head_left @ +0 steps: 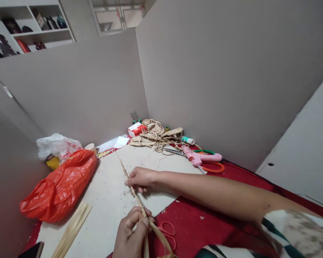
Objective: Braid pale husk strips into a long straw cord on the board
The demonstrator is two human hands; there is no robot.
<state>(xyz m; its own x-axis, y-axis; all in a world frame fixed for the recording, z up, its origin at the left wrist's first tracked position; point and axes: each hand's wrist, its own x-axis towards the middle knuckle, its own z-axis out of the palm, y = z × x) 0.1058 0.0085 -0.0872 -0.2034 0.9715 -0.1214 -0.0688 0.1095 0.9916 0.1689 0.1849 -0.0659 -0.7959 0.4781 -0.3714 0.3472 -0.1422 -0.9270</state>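
Note:
A thin braided straw cord (121,164) runs slantwise over the white board, its far end lying towards the back. Lower down, my left hand (133,231) is closed round the cord, thumb pressed on top. Loose flat straw strips (161,237) trail from that hand towards the bottom edge. My right hand (143,178) reaches in from the right and pinches the cord farther along, fingers curled. Small red-handled scissors (168,231) lie on the red cloth, right of my left hand. A bundle of flat straw strips (71,229) rests at the board's lower left.
An orange plastic bag (63,186) and a paper cup (90,148) stand left. At the back lie woven straw pieces (153,136), a glue stick (188,140) and a pink glue gun (200,156) over large scissors (214,167). Grey walls (218,79) enclose the white board (104,200).

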